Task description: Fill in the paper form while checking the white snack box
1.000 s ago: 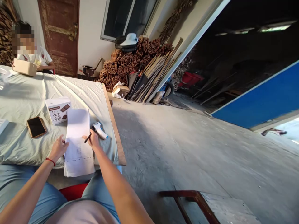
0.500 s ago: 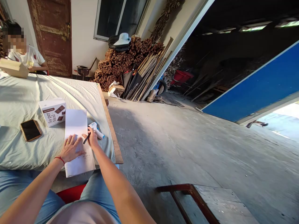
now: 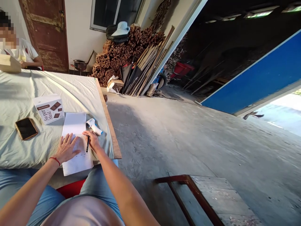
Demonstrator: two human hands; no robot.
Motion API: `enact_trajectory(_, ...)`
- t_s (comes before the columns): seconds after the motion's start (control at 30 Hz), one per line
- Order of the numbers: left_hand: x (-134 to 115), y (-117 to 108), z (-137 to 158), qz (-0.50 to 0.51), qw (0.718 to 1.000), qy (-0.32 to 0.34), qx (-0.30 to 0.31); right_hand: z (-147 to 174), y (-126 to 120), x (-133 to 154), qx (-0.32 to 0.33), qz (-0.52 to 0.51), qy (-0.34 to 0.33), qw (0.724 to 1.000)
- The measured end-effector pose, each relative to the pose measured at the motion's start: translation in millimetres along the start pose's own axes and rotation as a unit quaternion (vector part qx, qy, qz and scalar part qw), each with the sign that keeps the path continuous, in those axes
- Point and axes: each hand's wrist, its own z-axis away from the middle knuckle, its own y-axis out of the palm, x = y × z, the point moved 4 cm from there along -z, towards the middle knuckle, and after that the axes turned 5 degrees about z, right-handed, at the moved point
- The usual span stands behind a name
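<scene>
My left hand [image 3: 67,147] lies flat with its fingers spread on a white paper pad [image 3: 74,121], which shows lines of small print on its lower half. The pad's near end sticks out past the table edge. At the pad's right side, my right hand [image 3: 92,140] is closed around a black pen [image 3: 87,143] that slants down toward me. Just beyond that hand lies a white and blue infrared thermometer [image 3: 94,126]. A white box [image 3: 50,110] printed "Super Meal" stands behind the pad. To the left rests a dark-screened phone [image 3: 26,128] in a brownish case.
A pale cloth covers the table [image 3: 77,89], whose wooden edge [image 3: 110,125] runs along the right. Across it sits another person [image 3: 25,53] by a cardboard box [image 3: 9,63]. Firewood [image 3: 117,58] is stacked at the wall. A wooden chair [image 3: 188,180] stands at lower right.
The pen has swung from a slant to nearly upright in my right hand, which has shifted slightly down the pad. My left hand stays flat. The whole view has shifted a little.
</scene>
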Motion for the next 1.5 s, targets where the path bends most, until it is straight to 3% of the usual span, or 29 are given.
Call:
enact_trajectory(0.27, 3.1, 12.3, 3.5, 0.018, 0.998, 0.045, -0.035, 2.5, -1.4, 11.3, 0.062, 0.097, -0.019, 0.993)
enact_trajectory(0.47, 13.0, 7.7, -0.9, 0.045, 0.997, 0.068, -0.012, 9.3, -2.6, 15.5, 0.086, 0.159, -0.024, 0.983)
enact_trajectory(0.6, 28.0, 5.3, -4.1, 0.052, 0.995, 0.081, 0.033, 12.0, -2.1, 15.4, 0.103, 0.185, -0.034, 0.977)
enact_trajectory(0.7, 42.7, 7.0, -1.8, 0.088, 0.992, 0.092, 0.029, 14.0, -1.8, 16.7, 0.108, 0.193, -0.048, 0.974)
enact_trajectory(0.9, 78.7, 7.4, 11.4, 0.134, 0.985, 0.009, -0.112, 18.9, 2.4, 20.5, 0.095, 0.198, -0.047, 0.974)
enact_trajectory(1.1, 72.6, -4.7, 10.4, 0.096, 0.994, -0.005, -0.054, 26.7, 11.3, 24.3, 0.066, 0.196, -0.044, 0.977)
enact_trajectory(1.23, 69.4, -9.7, 6.0, 0.050, 0.999, -0.020, -0.005, 17.3, -4.5, 12.4, 0.002, 0.210, -0.012, 0.978)
enact_trajectory(1.33, 73.6, -10.0, 2.4, 0.060, 0.998, 0.005, -0.008, -1.4, -27.2, -4.8, -0.045, 0.242, 0.046, 0.968)
enact_trajectory(1.5, 85.8, -0.2, 2.5, 0.090, 0.994, 0.061, -0.017, -32.1, -47.1, -32.9, 0.012, 0.286, 0.099, 0.953)
